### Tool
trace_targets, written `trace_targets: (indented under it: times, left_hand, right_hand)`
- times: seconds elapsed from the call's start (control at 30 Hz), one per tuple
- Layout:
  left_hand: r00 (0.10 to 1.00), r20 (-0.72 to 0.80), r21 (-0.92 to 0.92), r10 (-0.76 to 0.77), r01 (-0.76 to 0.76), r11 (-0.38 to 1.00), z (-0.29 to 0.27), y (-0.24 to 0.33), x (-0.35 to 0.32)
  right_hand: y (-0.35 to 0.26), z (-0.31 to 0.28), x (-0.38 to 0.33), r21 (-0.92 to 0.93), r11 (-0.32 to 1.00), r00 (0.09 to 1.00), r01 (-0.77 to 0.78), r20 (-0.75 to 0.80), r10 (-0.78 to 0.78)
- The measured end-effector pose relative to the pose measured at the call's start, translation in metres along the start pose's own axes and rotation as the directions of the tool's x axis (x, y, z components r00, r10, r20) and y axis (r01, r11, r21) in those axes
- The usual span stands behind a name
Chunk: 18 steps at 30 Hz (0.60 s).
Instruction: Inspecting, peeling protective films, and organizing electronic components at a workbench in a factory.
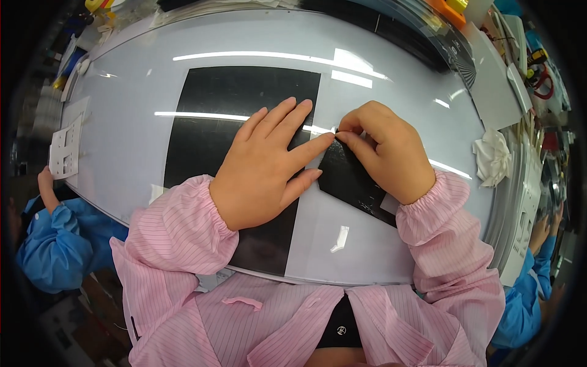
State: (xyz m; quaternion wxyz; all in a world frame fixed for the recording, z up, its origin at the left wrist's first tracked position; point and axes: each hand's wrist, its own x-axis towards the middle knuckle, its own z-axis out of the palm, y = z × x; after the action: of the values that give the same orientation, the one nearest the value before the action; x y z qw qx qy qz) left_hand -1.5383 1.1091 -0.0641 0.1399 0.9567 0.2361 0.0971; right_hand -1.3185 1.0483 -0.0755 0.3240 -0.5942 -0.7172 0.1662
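A large black sheet [205, 134] lies flat on the pale table. My left hand [260, 165] rests over it, palm down with the fingers spread; the index finger reaches past its right edge toward a smaller black sheet [350, 177]. My right hand [388, 150] pinches the upper corner of that smaller sheet between thumb and fingertips. The left index fingertip almost meets the right thumb there; whether they touch, I cannot tell. Part of the smaller sheet is hidden under my right hand.
Crumpled white paper [491, 156] lies at the table's right side. Red-handled scissors [543, 84] are beyond it, among clutter. Dark, glossy sheets [397, 40] lie along the far edge. Blue-sleeved people [58, 244] are at both sides; the left one touches a white card with cutouts [65, 147].
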Motion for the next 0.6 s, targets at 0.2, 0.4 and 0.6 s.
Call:
trace_targets:
  times: [0.2, 0.4, 0.6]
  left_hand:
    - [1.000, -0.003, 0.009, 0.001, -0.001, 1.000, 0.001, 0.001, -0.002]
    - [1.000, -0.012, 0.073, 0.008, -0.007, 0.997, 0.001, 0.004, -0.003]
    - [1.000, -0.018, 0.098, -0.007, 0.009, 0.995, 0.002, 0.004, -0.006]
  right_hand:
    - [0.002, -0.002, 0.005, 0.010, 1.000, 0.999, -0.027, 0.037, 0.027]
    - [-0.001, 0.004, 0.001, -0.081, 0.996, 0.999, -0.024, -0.030, 0.021]
    - [-0.004, -0.011, -0.010, 0.145, 0.986, 0.988, -0.082, 0.145, 0.061]
